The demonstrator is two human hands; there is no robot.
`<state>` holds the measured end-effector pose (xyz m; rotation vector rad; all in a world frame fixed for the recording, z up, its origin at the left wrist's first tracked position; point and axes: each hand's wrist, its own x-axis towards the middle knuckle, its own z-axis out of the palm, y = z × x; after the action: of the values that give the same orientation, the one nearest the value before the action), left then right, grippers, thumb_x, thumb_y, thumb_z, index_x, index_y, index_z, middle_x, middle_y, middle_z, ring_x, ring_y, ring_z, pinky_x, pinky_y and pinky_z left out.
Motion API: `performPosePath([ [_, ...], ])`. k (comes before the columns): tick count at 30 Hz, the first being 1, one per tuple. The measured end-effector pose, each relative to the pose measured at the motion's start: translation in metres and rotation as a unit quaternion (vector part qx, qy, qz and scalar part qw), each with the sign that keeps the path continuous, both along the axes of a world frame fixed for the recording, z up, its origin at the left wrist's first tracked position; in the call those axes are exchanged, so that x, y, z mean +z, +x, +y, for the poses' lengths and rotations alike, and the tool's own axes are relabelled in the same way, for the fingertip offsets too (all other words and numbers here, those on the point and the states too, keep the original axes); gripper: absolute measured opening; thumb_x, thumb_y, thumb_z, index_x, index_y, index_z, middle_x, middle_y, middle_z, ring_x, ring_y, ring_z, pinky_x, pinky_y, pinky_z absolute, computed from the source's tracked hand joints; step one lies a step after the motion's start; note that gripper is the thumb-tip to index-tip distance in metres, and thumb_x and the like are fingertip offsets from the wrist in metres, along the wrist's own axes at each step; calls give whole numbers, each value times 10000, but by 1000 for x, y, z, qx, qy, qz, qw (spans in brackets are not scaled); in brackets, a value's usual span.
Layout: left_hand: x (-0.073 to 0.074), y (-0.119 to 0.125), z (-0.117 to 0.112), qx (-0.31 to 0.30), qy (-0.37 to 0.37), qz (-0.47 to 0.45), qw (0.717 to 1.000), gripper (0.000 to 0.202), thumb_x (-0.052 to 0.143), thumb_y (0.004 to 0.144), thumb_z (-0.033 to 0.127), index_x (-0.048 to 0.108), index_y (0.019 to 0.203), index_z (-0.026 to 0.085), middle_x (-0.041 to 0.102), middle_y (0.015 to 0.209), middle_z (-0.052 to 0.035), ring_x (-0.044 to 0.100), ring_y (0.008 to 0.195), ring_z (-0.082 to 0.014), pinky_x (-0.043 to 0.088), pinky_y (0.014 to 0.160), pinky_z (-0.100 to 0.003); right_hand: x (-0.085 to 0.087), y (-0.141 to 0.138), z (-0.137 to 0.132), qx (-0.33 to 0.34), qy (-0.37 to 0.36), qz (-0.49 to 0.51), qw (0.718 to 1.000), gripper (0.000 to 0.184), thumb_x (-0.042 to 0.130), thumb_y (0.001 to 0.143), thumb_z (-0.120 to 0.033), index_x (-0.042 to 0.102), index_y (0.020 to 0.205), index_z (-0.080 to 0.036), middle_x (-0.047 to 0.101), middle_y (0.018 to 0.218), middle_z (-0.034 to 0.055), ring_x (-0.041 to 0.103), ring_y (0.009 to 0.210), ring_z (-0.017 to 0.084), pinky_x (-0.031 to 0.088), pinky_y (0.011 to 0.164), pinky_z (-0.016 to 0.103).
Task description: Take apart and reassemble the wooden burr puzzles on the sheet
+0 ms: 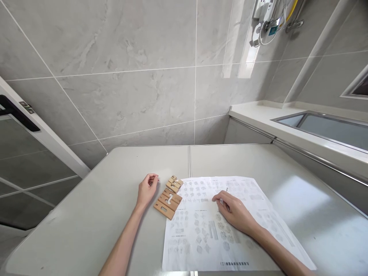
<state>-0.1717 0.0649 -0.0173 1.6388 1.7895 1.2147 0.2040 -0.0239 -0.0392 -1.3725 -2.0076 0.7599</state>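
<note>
My left hand [147,190] rests on the table with its fingers curled in a pinch. What lies between the fingertips, if anything, is too small to make out. Just to its right are flat wooden puzzle pieces: a grooved, slotted group [164,209] marked with numbers, and a smaller, lighter group [174,184] behind it, near the sheet's left edge. My right hand [232,209] lies on a large printed paper sheet [201,226], its index finger reaching left over the print and its other fingers folded under. A small pale tip [227,189] shows behind the knuckles; its kind is unclear.
The light table [86,214] has a seam running toward the tiled wall [138,99]. A white-framed door [46,130] stands at the left. At the right is a white counter [253,115] with an inset sink [330,128]; pipes and sockets [266,23] hang above.
</note>
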Motion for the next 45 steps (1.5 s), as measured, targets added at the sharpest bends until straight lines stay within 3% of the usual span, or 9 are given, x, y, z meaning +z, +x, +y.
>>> performPosePath([
  [21, -3, 0, 1, -12, 4, 25, 1000, 301, 587, 931, 516, 699, 967, 239, 805, 973, -63, 749, 907, -244, 564, 872, -347, -2, 0, 3, -2, 15, -3, 1000, 230, 421, 1056, -282, 650, 1073, -300, 690, 979, 23, 577, 651, 196, 467, 625, 339],
  [28, -1, 2, -2, -19, 4, 43, 999, 292, 587, 936, 512, 696, 968, 243, 798, 987, -53, 737, 904, -239, 562, 883, -341, -4, 1, 3, 5, 13, -2, 1000, 274, 398, 1030, -226, 658, 1097, -281, 712, 1085, 54, 598, 671, 193, 493, 645, 351],
  [36, 1, 3, -3, -24, 6, 58, 998, 305, 575, 941, 520, 699, 962, 242, 800, 991, -62, 739, 908, -247, 573, 869, -347, 0, 0, 2, -3, 8, 0, 1000, 267, 413, 1066, -349, 672, 1082, -286, 718, 1044, 59, 610, 672, 207, 517, 653, 368],
  [45, -1, 3, 0, -29, 6, 74, 997, 301, 572, 942, 515, 701, 964, 243, 799, 985, -57, 740, 900, -241, 568, 855, -340, 2, 2, 3, -5, 5, -3, 1000, 275, 402, 1079, -352, 667, 1101, -284, 702, 997, 44, 588, 670, 200, 494, 638, 357],
])
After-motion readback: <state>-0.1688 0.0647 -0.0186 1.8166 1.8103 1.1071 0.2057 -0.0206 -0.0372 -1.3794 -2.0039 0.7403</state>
